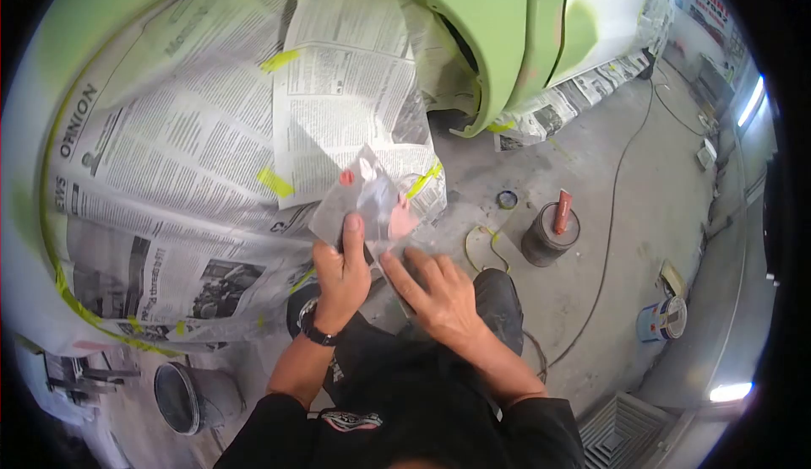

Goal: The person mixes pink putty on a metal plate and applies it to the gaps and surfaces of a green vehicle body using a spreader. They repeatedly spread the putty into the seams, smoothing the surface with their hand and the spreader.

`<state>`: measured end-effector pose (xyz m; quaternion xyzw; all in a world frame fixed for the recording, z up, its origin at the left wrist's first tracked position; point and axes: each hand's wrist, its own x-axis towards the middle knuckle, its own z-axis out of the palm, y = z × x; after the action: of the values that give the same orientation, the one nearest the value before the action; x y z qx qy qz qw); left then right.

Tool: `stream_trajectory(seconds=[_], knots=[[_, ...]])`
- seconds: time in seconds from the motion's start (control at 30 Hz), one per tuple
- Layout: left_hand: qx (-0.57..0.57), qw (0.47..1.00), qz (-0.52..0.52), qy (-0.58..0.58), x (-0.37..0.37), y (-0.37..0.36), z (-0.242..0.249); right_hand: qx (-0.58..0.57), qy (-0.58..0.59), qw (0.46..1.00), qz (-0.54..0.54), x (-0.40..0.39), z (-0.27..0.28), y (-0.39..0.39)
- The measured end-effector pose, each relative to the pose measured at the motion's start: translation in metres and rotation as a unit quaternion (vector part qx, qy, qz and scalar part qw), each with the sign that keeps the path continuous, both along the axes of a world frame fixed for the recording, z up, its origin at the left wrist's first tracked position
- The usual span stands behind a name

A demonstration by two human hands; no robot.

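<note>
My left hand, with a watch on its wrist, grips a flat, greyish plate with the thumb on top. Smears of pale and pink paste and a small red blob lie on the plate. My right hand is at the plate's lower right edge, fingers pressed close together; a thin tool seems to be under them, but I cannot make it out. Behind the plate, newspaper held with yellow-green tape covers the wheel arch of a light green car body.
On the floor to the right stand a dark can with a red tube on top, a tape roll and a blue-white tin. A hose crosses the floor. At the lower left is a bucket.
</note>
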<state>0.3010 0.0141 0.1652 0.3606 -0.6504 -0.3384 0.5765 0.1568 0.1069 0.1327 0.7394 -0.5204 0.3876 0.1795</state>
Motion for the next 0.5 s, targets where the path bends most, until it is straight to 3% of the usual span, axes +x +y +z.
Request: stream_trajectory(seconds=[0.2, 0.3, 0.43, 0.5], knots=[[0.048, 0.991, -0.012, -0.123, 0.012, 0.005, -0.031, 0.033, -0.075, 0.997, -0.015, 0.002, -0.034, 0.004], [-0.023, 0.992, -0.049, -0.117, 0.010, 0.000, -0.033, 0.043, -0.080, 0.996, 0.000, -0.001, -0.047, 0.008], [0.067, 0.980, -0.086, -0.169, 0.025, 0.003, -0.039, 0.059, -0.075, 0.995, -0.004, -0.012, -0.050, 0.015], [0.141, 0.973, -0.100, -0.155, 0.025, 0.016, -0.038, 0.120, -0.081, 0.987, -0.063, -0.028, -0.060, 0.010]])
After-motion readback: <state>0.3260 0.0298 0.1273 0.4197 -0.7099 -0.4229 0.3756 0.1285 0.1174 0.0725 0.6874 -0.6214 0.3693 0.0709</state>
